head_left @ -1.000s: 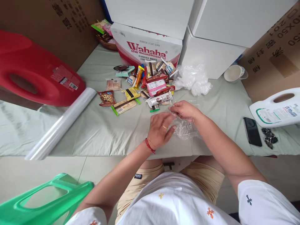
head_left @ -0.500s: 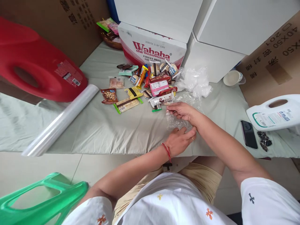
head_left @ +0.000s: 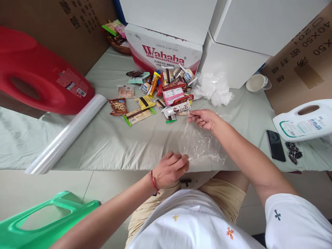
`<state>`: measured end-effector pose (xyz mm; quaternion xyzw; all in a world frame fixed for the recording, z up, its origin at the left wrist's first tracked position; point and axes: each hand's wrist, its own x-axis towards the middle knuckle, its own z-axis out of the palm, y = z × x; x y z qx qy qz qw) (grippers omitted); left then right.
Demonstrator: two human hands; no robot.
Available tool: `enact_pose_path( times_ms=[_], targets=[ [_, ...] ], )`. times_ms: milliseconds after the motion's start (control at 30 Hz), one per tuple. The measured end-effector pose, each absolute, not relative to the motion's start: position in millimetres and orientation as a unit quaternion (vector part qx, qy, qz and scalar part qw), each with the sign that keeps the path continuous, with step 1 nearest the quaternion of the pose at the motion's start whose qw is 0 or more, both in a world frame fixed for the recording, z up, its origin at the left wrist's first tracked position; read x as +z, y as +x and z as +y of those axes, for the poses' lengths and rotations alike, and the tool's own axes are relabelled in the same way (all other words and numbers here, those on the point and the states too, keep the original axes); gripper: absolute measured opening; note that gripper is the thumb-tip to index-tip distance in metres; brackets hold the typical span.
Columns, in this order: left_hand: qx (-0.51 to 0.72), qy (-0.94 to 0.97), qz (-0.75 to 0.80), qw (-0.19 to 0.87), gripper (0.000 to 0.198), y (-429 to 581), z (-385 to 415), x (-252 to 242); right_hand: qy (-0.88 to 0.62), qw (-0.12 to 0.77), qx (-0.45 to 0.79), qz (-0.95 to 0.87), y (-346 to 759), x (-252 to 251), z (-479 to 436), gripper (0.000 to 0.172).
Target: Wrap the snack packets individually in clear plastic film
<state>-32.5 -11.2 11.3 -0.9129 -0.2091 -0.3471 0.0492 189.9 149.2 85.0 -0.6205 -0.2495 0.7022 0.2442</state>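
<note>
A clear plastic bag [head_left: 199,143] lies stretched flat on the pale green cloth [head_left: 124,138] near the table's front edge. My left hand [head_left: 169,168] pinches its near end at the table edge. My right hand [head_left: 203,118] holds its far end, just in front of a pile of wrapped snacks [head_left: 166,91]. A white snack bar [head_left: 176,109] lies closest to my right fingers.
A roll of clear film [head_left: 67,133] lies at the left by a red jug [head_left: 38,77]. A heap of clear bags [head_left: 214,88], a Wahaha carton [head_left: 163,52], a paper cup [head_left: 256,82], a white jug [head_left: 303,121], a phone [head_left: 275,145] and keys [head_left: 293,154] lie around. A green stool [head_left: 44,218] stands low left.
My left hand slid from beside my right hand back to the table's front edge, pulling the crumpled bag out flat. My right hand stayed at the bag's far end.
</note>
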Motion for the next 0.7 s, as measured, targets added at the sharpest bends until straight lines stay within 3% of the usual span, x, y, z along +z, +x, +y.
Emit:
enact_pose_path(
  times_ms=[233,333,533,700],
  targets=[
    [-0.307,-0.836,-0.451,-0.06,0.029,-61,-60,19,-0.547,0.297,0.764,-0.172,178,62,136,0.03],
    [-0.326,-0.794,-0.51,-0.061,0.031,-52,-67,39,-0.491,0.319,0.795,-0.158,171,60,129,0.036],
    [-0.449,-0.792,-0.412,-0.039,0.025,-12,-50,93,-0.429,0.328,0.822,-0.18,156,49,123,0.038],
    [-0.529,-0.67,-0.482,-0.198,0.02,-11,28,96,-0.471,0.354,0.746,-0.31,141,39,102,0.035]
  ],
)
